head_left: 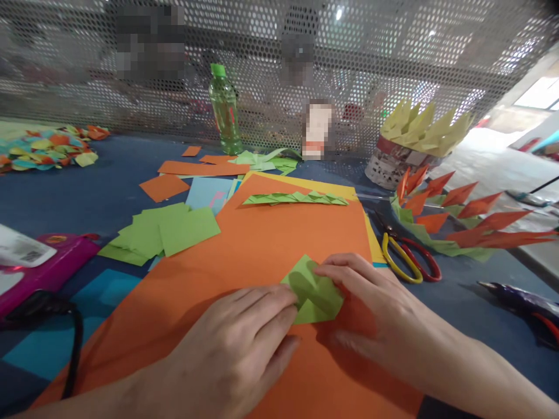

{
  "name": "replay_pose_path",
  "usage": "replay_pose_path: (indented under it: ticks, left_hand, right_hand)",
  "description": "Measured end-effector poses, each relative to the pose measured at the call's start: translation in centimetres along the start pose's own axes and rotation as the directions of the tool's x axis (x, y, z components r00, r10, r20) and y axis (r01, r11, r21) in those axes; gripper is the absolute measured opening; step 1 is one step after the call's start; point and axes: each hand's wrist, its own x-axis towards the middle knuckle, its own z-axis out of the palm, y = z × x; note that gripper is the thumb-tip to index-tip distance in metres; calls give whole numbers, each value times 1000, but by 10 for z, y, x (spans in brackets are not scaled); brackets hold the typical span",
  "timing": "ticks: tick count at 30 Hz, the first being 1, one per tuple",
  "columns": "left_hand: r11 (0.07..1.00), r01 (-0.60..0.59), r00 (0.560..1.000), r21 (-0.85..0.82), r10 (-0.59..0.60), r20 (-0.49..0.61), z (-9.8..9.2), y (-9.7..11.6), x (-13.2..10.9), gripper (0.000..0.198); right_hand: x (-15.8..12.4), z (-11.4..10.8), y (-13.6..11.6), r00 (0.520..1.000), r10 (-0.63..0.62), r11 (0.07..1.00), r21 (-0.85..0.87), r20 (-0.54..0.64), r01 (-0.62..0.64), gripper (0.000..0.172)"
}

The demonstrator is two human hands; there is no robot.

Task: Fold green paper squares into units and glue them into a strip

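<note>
A green paper square [315, 294], partly folded with creases and a raised flap at its lower edge, lies on a large orange sheet [279, 244]. My left hand [238, 337] presses its left side, the fingers held together. At the right, my right hand [371, 302] touches the upper right edge with its fingertips, thumb apart from the fingers. Further back on the sheet lies a folded green zigzag strip [297, 199]. Several loose green squares [187, 230] are stacked to the left.
Scissors [404, 256], an orange-and-green paper ring [463, 224] and a glue gun [524, 302] sit at the right. Behind stand a green bottle [226, 110], a basket of yellow points [406, 154] and a perforated metal panel [262, 35]. A magenta device [65, 262] with a black cable is left.
</note>
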Motion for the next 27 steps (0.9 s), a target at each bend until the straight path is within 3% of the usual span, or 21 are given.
replay_pose_path:
  ticks: [6, 12, 21, 27]
  left_hand:
    - [999, -15, 1000, 41, 16, -3, -1, -2, 6, 35]
    - [1000, 17, 1000, 19, -18, 9, 2, -5, 0, 34]
    - [999, 15, 999, 42, -17, 49, 3, -5, 0, 32]
    - [998, -54, 999, 37, 54, 1, -4, 0, 4, 34]
  right_hand:
    - [-2, -1, -3, 1000, -22, 996, 83, 18, 20, 59]
    - [0, 2, -5, 998, -46, 999, 21, 35, 45, 63]
    - [1, 7, 3, 964, -264, 956, -138, -37, 257, 52]
    - [0, 0, 6, 965, -255, 958, -119, 56, 259, 59]
